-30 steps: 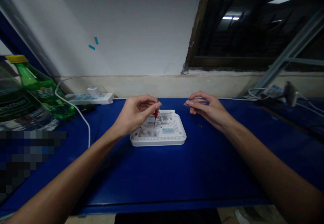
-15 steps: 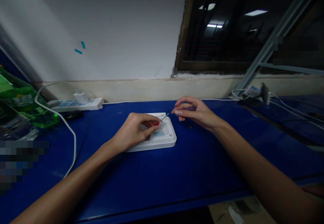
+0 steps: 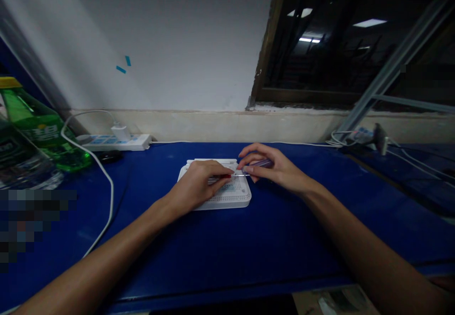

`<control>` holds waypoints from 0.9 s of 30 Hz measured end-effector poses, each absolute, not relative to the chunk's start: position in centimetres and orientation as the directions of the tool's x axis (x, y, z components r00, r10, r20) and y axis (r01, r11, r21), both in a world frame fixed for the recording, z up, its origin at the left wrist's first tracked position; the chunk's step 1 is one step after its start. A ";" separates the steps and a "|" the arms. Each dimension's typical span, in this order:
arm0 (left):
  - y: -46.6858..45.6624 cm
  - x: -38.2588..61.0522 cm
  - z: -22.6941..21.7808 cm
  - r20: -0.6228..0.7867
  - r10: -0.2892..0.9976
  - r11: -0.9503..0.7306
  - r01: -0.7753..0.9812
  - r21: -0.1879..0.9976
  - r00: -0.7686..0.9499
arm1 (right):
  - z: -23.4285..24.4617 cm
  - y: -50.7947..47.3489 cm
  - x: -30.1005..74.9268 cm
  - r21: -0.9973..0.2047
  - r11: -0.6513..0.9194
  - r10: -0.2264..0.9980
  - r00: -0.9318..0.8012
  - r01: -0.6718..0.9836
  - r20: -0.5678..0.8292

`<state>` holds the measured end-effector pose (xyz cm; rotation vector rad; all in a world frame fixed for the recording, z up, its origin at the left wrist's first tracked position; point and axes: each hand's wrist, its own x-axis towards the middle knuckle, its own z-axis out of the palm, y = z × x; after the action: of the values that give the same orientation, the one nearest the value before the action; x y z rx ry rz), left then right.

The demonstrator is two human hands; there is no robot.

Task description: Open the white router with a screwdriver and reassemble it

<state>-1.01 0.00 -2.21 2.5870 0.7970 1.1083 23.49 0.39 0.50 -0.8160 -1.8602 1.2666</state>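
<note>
Box (image 3: 232, 197), white and dotted with small holes, lies flat on a blue table (image 3: 227, 258) beneath a worker's two bare hands, a pale label (image 3: 228, 188) showing on its upper face. The left hand (image 3: 199, 182) reaches over the box and covers much of its left part, thumb and fingers pinched narrow on a small red piece (image 3: 228, 176). The right hand (image 3: 273, 168), just off the box's right side, curls its fingers around a purple handle (image 3: 263, 163), the grip narrow. A thin metal shaft (image 3: 240, 175) spans the short gap between the two hands, pointing from the red piece toward the right fingertips; whether it touches the handle cannot be told. A slim white bar (image 3: 211, 162) runs along the box's far edge.

To the left, a green bottle (image 3: 39, 127) with a yellow cap stands behind a clear bottle (image 3: 17, 158) bearing a dark label. Near them, a white plug (image 3: 121, 133) sits in a power strip (image 3: 137, 143), with a white cable (image 3: 111, 187) curving down the table and a small black object (image 3: 110, 156) lying just in front of the strip. Two strips of blue tape (image 3: 121, 69) mark the pale wall (image 3: 185, 44) behind. At right, a dark window (image 3: 330, 63) reflects ceiling lights, and a metal bar (image 3: 394, 63) slants across it.
</note>
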 end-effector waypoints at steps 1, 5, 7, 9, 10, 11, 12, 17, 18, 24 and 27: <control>0.0 -1.0 -2.3 0.615 0.562 -0.827 0.400 0.395 0.554 | 0.5 0.3 23.4 -0.943 0.319 0.817 -0.533 0.097 0.221; 0.1 -1.0 -2.4 0.628 0.595 -0.801 0.430 0.416 0.501 | 0.9 0.3 23.7 -0.926 0.362 0.835 -0.479 0.109 0.270; 0.2 -1.1 -2.4 0.614 0.616 -0.784 0.460 0.417 0.493 | 1.1 0.4 24.2 -0.916 0.388 0.844 -0.438 0.102 0.309; 0.3 -1.2 -2.4 0.608 0.626 -0.774 0.481 0.411 0.489 | 1.2 0.6 24.6 -0.910 0.402 0.847 -0.416 0.098 0.330; 0.4 -1.3 -2.5 0.610 0.626 -0.774 0.486 0.407 0.486 | 1.3 0.7 24.7 -0.910 0.401 0.849 -0.415 0.104 0.327; 0.4 -1.3 -2.5 0.614 0.622 -0.776 0.487 0.402 0.485 | 1.3 0.8 24.8 -0.912 0.394 0.851 -0.419 0.113 0.315; 0.4 -1.4 -2.5 0.621 0.617 -0.780 0.486 0.396 0.484 | 1.2 0.8 24.7 -0.916 0.380 0.854 -0.428 0.127 0.295; 0.3 -1.5 -2.5 0.651 0.584 -0.799 0.485 0.356 0.485 | 0.8 0.3 23.9 -0.926 0.334 0.848 -0.486 0.176 0.214; 0.2 -1.5 -2.5 0.652 0.582 -0.800 0.483 0.355 0.485 | 0.8 0.2 23.7 -0.923 0.341 0.843 -0.492 0.178 0.216; 0.1 -1.3 -2.2 0.665 0.579 -0.799 0.488 0.350 0.471 | 1.0 0.3 24.0 -0.901 0.376 0.856 -0.453 0.218 0.248; 0.1 -1.3 -2.1 0.676 0.581 -0.791 0.511 0.338 0.453 | 1.1 0.5 24.3 -0.894 0.399 0.861 -0.419 0.204 0.288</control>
<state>-1.35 0.11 -2.08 2.6037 0.9813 1.2639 24.25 0.52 1.06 -0.9172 -1.8601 1.0412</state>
